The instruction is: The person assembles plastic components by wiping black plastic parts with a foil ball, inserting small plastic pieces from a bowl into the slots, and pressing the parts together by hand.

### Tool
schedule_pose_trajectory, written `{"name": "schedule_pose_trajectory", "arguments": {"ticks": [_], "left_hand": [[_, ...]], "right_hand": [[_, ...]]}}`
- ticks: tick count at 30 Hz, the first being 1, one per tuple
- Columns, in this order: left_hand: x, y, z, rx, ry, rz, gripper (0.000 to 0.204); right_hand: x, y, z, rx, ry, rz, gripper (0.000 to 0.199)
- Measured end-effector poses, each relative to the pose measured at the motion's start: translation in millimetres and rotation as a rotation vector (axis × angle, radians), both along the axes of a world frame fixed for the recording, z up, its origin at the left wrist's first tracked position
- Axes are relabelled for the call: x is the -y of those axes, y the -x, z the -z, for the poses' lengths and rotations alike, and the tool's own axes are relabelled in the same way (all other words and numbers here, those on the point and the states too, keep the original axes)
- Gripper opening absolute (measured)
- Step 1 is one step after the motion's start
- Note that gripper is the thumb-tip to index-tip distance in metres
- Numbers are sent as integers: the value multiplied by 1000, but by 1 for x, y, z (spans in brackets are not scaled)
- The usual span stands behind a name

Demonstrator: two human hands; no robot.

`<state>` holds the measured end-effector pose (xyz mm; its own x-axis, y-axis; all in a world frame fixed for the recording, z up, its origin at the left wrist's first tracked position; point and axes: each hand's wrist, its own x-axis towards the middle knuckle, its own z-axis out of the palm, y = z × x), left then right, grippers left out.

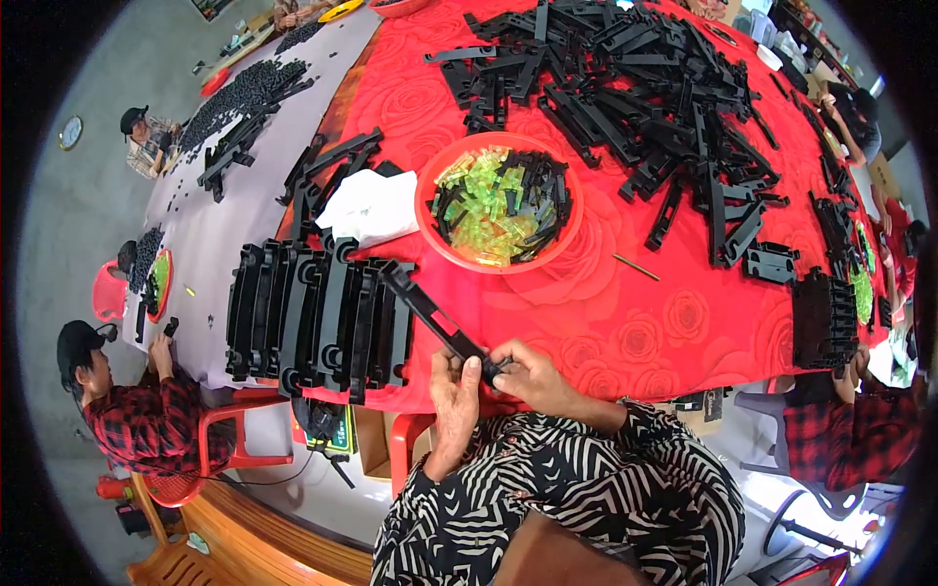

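Grasping the near end of a long black part (428, 314), the left hand (455, 398) and right hand (533, 379) meet by the red tablecloth (586, 293)'s edge, the part slanting away leftward. Left of it stands a row of similar parts (305, 317); beyond lie a red bowl (576, 210) of small pieces (489, 200) and a black heap (625, 98).

On your left stands a grey wall (83, 220) bearing a round clock (70, 133). Near left, you have a varnished wooden bench (278, 542) beside a red plastic chair (244, 408). Bright light glares off the pale floor (337, 500) near right.
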<state>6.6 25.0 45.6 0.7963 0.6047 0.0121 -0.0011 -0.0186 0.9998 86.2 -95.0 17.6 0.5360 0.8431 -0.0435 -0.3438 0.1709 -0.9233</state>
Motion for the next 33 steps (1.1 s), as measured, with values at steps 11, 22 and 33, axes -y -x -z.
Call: {"name": "schedule_pose_trajectory", "arguments": {"ticks": [11,22,33], "left_hand": [[-13,15,33,-81,356,-29,21],[-19,18,45,-140,305,60,27],[-30,26,38,-81,503,108,35]], "right_hand": [[-8,-101,-42,895,227,408,9],[-78,-180,-26,1668,517,371,21],[-96,-194,-16,2038,587,133,24]]}}
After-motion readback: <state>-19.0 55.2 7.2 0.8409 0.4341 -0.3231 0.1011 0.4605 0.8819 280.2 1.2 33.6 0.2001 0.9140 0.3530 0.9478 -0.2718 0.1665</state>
